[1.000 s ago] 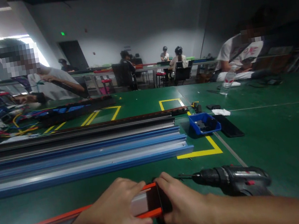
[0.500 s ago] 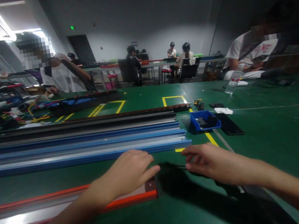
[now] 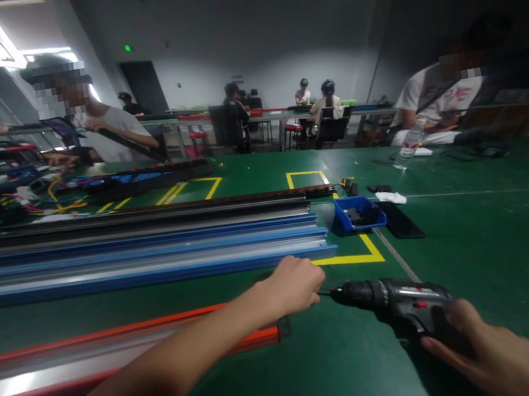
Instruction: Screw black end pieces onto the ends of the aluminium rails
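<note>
My right hand (image 3: 477, 351) grips the handle of a dark cordless drill (image 3: 393, 301) that lies on the green table, its bit pointing left. My left hand (image 3: 295, 284) reaches across over the end of an orange and silver rail (image 3: 118, 354), fingers curled in a pinch at the tip of the drill bit; what it pinches is too small to make out. The rail runs left along the table's near side.
Long blue and silver rails (image 3: 142, 255) lie across the table behind. A blue bin (image 3: 358, 214) with small dark parts and a black flat object (image 3: 400, 219) sit by yellow tape lines. People work at the far left, far right and back tables.
My right hand moved back and took hold of the drill, which was hidden half a second ago. My left hand left the rail's end and moved right to the drill bit.
</note>
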`<state>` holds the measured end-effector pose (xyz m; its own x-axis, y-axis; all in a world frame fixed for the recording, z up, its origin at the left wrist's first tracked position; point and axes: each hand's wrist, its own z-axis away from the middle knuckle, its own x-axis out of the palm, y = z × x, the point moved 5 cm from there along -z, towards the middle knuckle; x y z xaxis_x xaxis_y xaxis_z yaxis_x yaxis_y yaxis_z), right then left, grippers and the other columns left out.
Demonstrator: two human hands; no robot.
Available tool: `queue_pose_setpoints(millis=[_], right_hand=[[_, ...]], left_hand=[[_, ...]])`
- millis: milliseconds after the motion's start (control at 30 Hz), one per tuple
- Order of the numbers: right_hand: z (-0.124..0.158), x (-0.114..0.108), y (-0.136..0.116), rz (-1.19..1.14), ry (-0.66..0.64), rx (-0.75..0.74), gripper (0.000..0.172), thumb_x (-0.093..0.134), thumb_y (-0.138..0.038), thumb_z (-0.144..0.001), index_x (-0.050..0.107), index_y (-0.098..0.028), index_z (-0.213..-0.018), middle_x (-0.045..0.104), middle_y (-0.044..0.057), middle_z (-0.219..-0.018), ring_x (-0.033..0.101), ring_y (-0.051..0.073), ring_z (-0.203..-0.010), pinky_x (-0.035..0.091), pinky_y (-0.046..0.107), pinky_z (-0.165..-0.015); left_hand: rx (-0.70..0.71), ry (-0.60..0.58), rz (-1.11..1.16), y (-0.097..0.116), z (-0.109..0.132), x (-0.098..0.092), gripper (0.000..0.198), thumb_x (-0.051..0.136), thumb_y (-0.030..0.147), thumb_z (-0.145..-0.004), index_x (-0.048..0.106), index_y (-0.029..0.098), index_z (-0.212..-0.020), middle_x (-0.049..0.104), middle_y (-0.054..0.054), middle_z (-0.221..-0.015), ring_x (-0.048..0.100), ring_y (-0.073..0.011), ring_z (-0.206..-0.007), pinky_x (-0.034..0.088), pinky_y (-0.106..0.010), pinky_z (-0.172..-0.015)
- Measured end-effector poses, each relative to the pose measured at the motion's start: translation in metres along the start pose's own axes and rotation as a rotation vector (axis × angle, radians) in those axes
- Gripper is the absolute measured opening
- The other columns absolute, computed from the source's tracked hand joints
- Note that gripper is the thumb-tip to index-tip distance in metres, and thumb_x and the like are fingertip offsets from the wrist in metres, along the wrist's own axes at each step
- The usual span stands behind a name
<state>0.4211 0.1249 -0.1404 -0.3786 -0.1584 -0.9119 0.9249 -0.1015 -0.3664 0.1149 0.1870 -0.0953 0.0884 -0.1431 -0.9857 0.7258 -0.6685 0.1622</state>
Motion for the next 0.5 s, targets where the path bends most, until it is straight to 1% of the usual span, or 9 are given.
queue_pose_setpoints(millis=[33, 133, 233, 300, 400, 500], right_hand=[[0.001, 0.003, -0.002, -0.016, -0.043, 0.019, 0.059, 0.050, -0.077, -0.074, 0.053, -0.024, -0.100, 0.075, 0.013, -0.072, 0.071, 0.034, -0.061, 0.050, 0.044, -0.055], [0.001, 0.000, -0.009, -0.073, -0.076, 0.029, 0.062, 0.048, -0.076, -0.074, 0.051, -0.022, -0.104, 0.076, 0.017, -0.079, 0.073, 0.036, -0.071, 0.051, 0.044, -0.058], [0.000, -0.003, -0.010, -0.088, -0.087, 0.039, 0.064, 0.048, -0.077, -0.074, 0.054, -0.021, -0.105, 0.076, 0.017, -0.079, 0.073, 0.036, -0.071, 0.052, 0.044, -0.060], [-0.001, -0.001, -0.007, -0.082, -0.117, 0.027, 0.064, 0.047, -0.077, -0.076, 0.059, -0.020, -0.104, 0.076, 0.016, -0.078, 0.073, 0.035, -0.068, 0.052, 0.045, -0.061], [-0.002, 0.003, -0.004, -0.071, -0.170, -0.026, 0.061, 0.047, -0.075, -0.081, 0.066, -0.020, -0.101, 0.077, 0.016, -0.079, 0.072, 0.033, -0.067, 0.052, 0.045, -0.062], [-0.003, 0.005, -0.001, -0.030, -0.171, -0.068, 0.056, 0.053, -0.071, -0.083, 0.068, -0.019, -0.098, 0.077, 0.015, -0.081, 0.072, 0.032, -0.068, 0.051, 0.043, -0.062]], left_hand=[[0.029, 0.001, 0.006, 0.001, 0.000, 0.000, 0.011, 0.076, 0.026, -0.083, 0.070, 0.017, -0.079, 0.071, -0.003, -0.073, 0.067, -0.0191, -0.070, 0.037, -0.028, -0.056], [0.127, 0.025, -0.028, 0.005, 0.001, 0.000, 0.002, 0.072, 0.017, -0.083, 0.072, 0.019, -0.085, 0.073, -0.002, -0.079, 0.068, -0.0187, -0.075, 0.039, -0.029, -0.060], [0.185, 0.077, -0.173, 0.010, 0.003, 0.001, 0.012, 0.065, 0.010, -0.086, 0.072, 0.018, -0.081, 0.073, -0.004, -0.080, 0.068, -0.0202, -0.077, 0.041, -0.032, -0.065], [0.218, 0.118, -0.249, 0.015, 0.003, 0.004, 0.015, 0.064, 0.008, -0.086, 0.071, 0.017, -0.076, 0.072, -0.005, -0.080, 0.068, -0.0215, -0.078, 0.041, -0.034, -0.068], [0.247, 0.173, -0.326, 0.020, 0.001, 0.012, 0.016, 0.068, 0.010, -0.085, 0.069, 0.016, -0.071, 0.070, -0.006, -0.077, 0.067, -0.0233, -0.080, 0.041, -0.038, -0.073], [0.264, 0.185, -0.384, 0.023, 0.000, 0.021, 0.017, 0.069, 0.012, -0.087, 0.069, 0.017, -0.071, 0.070, -0.006, -0.077, 0.066, -0.0233, -0.079, 0.040, -0.038, -0.073]])
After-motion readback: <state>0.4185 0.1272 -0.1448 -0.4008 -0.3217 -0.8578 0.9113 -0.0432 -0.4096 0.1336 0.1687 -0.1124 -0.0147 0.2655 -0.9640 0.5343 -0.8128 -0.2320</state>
